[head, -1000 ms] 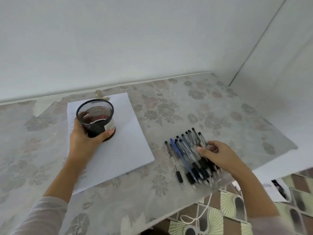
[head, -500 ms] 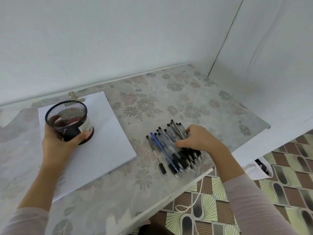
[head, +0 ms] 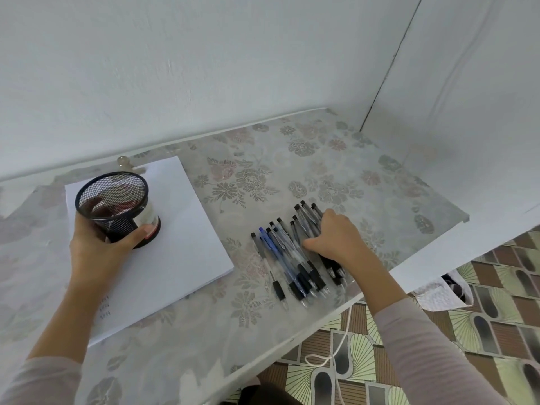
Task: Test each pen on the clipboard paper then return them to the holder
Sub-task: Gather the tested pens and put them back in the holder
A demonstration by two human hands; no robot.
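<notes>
The mesh holder [head: 117, 206] is gripped by the left hand [head: 96, 247] on the clipboard paper [head: 181, 235]. The pens [head: 283, 255] lie in a row on the bench [head: 321, 159]. The right hand [head: 336, 238] is curled over their right end; whether one is pinched cannot be told. A single pen must next be drawn out. A second ago those fingers lay flatter.

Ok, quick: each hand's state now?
Left hand grips the black wire-mesh pen holder.
Right hand rests on the row of black and blue pens; grip cannot be told.
</notes>
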